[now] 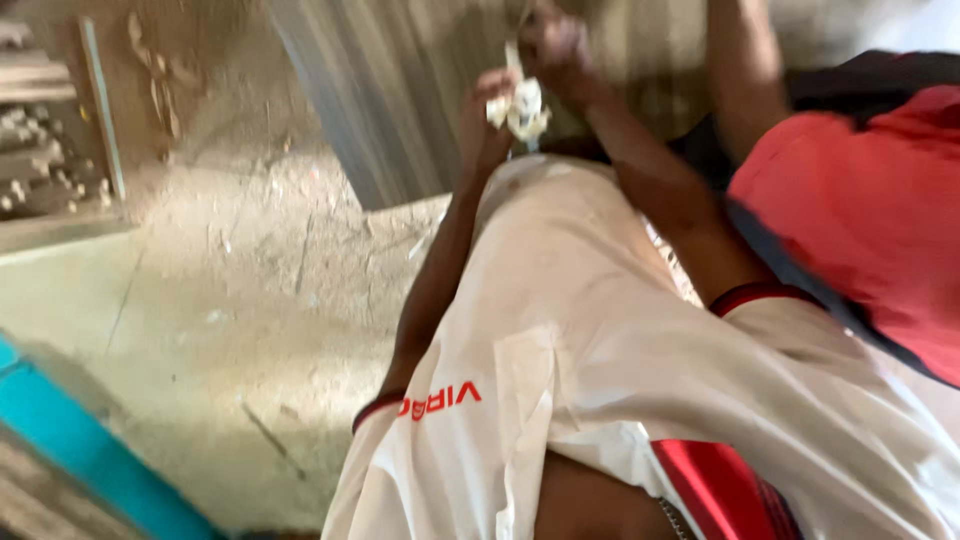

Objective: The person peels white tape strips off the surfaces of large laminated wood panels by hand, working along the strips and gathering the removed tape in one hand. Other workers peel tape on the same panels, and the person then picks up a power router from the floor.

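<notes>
The view is blurred and tilted. Both my arms reach up from the sleeves of my white jersey (600,340). My left hand (485,115) and my right hand (555,50) meet near the top middle. Between them is a small crumpled white wad (526,108), like cloth or paper, with a thin white strip sticking up from it. My left hand's fingers curl against its left side. My right hand closes over its top. I cannot make out finer detail of the grip.
Another person in a red shirt (860,200) stands close on the right, one arm (742,75) raised beside mine. A corrugated metal sheet (390,100) leans behind. A dusty concrete floor (250,300), a turquoise edge (80,440) and stacked pieces (40,140) lie to the left.
</notes>
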`<move>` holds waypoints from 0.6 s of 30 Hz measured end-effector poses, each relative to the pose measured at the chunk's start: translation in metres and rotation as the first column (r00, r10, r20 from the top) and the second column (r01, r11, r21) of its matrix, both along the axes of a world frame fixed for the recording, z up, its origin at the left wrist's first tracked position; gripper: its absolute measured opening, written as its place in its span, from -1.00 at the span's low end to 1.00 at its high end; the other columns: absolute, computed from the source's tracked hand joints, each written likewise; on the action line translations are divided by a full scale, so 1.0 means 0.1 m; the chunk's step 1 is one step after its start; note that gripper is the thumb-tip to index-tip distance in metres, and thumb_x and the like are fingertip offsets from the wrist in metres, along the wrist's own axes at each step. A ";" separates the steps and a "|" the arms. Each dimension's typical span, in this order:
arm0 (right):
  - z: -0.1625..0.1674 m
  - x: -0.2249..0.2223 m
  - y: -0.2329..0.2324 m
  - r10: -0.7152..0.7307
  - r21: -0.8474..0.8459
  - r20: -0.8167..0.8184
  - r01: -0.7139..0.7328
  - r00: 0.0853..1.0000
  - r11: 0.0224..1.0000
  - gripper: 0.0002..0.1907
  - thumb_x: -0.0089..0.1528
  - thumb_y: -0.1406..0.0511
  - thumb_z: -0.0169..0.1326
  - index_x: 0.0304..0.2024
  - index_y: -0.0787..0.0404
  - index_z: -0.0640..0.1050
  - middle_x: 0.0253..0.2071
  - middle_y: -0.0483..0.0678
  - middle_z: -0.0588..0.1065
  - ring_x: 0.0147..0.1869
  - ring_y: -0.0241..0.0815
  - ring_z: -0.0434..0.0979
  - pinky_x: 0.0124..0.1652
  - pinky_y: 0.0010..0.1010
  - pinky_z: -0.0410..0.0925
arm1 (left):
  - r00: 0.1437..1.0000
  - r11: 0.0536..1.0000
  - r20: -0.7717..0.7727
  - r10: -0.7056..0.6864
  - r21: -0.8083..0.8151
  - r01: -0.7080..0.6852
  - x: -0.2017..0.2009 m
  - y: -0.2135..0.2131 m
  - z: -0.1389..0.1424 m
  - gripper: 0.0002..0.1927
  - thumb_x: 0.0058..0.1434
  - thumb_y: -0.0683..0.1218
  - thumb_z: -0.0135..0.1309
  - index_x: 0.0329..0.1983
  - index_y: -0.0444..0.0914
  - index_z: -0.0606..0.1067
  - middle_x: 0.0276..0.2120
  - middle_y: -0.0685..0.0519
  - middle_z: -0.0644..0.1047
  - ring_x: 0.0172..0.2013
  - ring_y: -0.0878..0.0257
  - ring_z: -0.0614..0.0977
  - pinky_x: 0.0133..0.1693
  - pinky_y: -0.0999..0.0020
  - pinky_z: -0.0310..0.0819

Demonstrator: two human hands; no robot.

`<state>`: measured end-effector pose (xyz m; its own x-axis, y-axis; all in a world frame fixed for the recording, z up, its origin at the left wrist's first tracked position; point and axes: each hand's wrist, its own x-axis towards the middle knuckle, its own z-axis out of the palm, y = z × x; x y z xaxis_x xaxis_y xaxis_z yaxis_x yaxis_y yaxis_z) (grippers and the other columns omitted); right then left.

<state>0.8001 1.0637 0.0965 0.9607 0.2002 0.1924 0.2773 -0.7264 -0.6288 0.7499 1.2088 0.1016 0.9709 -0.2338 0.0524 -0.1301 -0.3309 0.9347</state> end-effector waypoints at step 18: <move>0.08 -0.16 -0.27 -0.052 0.168 -0.200 0.086 0.979 0.982 -0.77 0.18 0.35 0.22 -0.09 0.14 0.68 -0.09 -0.04 0.54 0.01 -0.01 0.58 -0.08 -0.20 0.41 | 0.964 0.991 -0.230 0.132 0.049 -0.124 0.08 -0.19 0.14 -0.16 0.09 -0.36 0.02 0.50 -0.15 0.21 0.00 -0.04 0.60 0.00 0.10 0.67 -0.01 0.29 0.56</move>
<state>0.7842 1.0371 0.1044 0.9933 0.1120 0.0277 0.0910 -0.6131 -0.7848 0.7579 1.1902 0.1156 0.9774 -0.1044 -0.1838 0.1346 -0.3630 0.9220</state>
